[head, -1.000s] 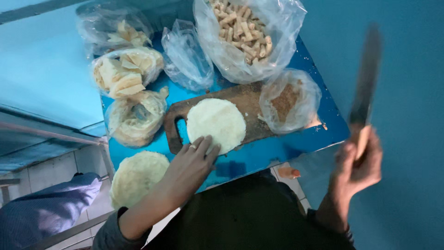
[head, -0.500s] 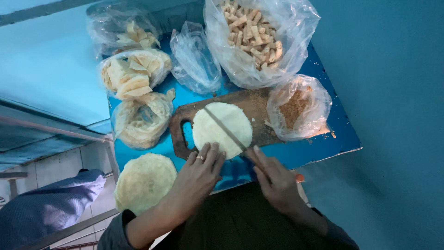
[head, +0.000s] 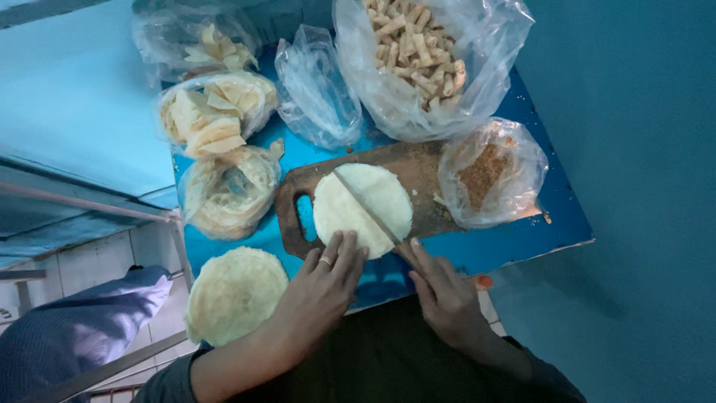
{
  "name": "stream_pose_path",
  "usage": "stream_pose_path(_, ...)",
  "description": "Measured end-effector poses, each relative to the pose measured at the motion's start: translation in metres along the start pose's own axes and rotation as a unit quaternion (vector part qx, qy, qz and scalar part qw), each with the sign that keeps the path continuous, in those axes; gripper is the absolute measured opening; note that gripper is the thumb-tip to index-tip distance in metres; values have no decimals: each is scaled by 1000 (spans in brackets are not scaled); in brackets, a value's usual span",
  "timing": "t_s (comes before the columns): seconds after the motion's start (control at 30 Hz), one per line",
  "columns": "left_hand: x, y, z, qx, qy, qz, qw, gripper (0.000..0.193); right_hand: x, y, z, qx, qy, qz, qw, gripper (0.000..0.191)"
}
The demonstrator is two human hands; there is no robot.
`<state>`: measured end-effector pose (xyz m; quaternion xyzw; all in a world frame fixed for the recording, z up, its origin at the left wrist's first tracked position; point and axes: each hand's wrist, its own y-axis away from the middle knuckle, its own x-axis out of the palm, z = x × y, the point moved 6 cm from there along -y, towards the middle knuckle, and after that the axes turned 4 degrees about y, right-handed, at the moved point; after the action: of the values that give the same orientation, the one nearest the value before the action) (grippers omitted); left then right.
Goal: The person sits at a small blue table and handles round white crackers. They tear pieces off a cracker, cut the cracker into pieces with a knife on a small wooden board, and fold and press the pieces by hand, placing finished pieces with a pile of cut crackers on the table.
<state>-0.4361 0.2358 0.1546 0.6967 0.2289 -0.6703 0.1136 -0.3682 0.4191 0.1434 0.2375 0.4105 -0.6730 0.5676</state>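
Note:
A round pale flatbread (head: 350, 216) lies on a dark wooden cutting board (head: 418, 175) on a blue table (head: 522, 239). My right hand (head: 440, 287) grips a knife (head: 365, 205) whose blade lies diagonally across the flatbread's middle. My left hand (head: 324, 280), with a ring on one finger, rests its fingertips on the flatbread's near edge.
A stack of round flatbreads (head: 235, 291) sits at the near left. Plastic bags hold folded pastry pieces (head: 212, 116), a thin dough sheet (head: 227, 190), rolled sticks (head: 414, 45) and brown crumbs (head: 485, 172). An empty clear bag (head: 317, 89) lies between them. A blue wall stands right.
My right hand came down from beside the wall, where it held the knife raised, and laid the blade across the flatbread. My left hand stayed on the flatbread's edge.

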Motion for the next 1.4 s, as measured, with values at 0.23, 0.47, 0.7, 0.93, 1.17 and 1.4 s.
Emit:
stream_pose_path(0.23,-5,-10,0,4,-19,-5,1000,61,0,-6,6,-58,8,-9,998,60)
stream_pose_path(0.47,-52,-26,29,-4,253,122,960,64,-2,1,-10,-55,13,40,998,60)
stream_pose_path(0.7,-59,-110,50,33,27,58,997,75,-7,7,-23,-76,56,39,995,64)
stream_pose_path(0.93,-39,-146,63,31,-21,145,989,101,-13,2,-31,-74,31,26,996,67)
stream_pose_path(1.17,-37,-154,79,23,-58,162,985,105,-14,-6,-41,-85,24,25,996,68)
stream_pose_path(1.4,-14,-159,62,69,3,188,980,94,-18,-8,-48,-76,27,32,996,67)
